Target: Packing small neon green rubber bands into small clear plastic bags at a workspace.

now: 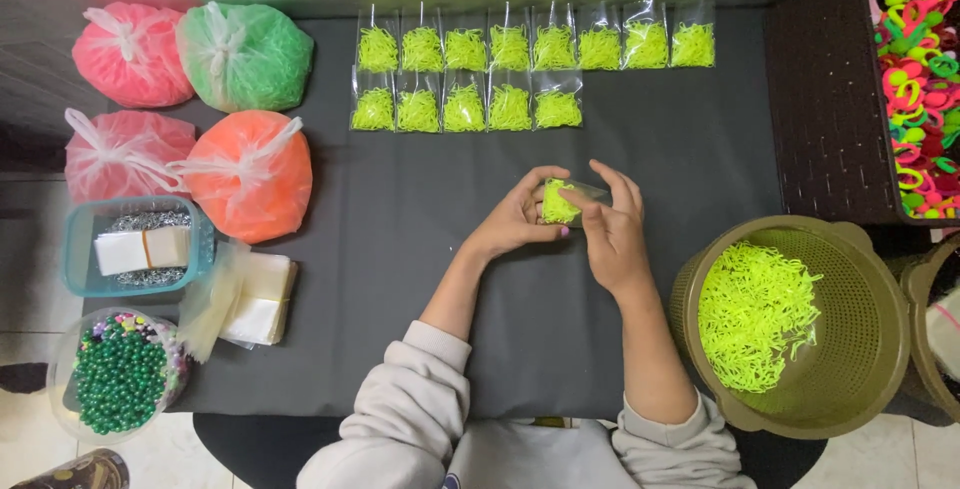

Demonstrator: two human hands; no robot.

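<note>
Over the middle of the black table, both hands hold one small clear packet filled with neon-yellow bands. My left hand grips its left side. My right hand pinches its right end, where clear plastic sticks out. Two rows of several filled packets lie flat at the far edge of the table. An olive basket of loose neon-yellow bands stands at my right.
Tied bags in pink, green, pale pink and orange sit at the left. Below them are a blue tray with a bundled stack, a pile of empty clear bags and a tub of green beads. A dark bin of mixed bands is at far right.
</note>
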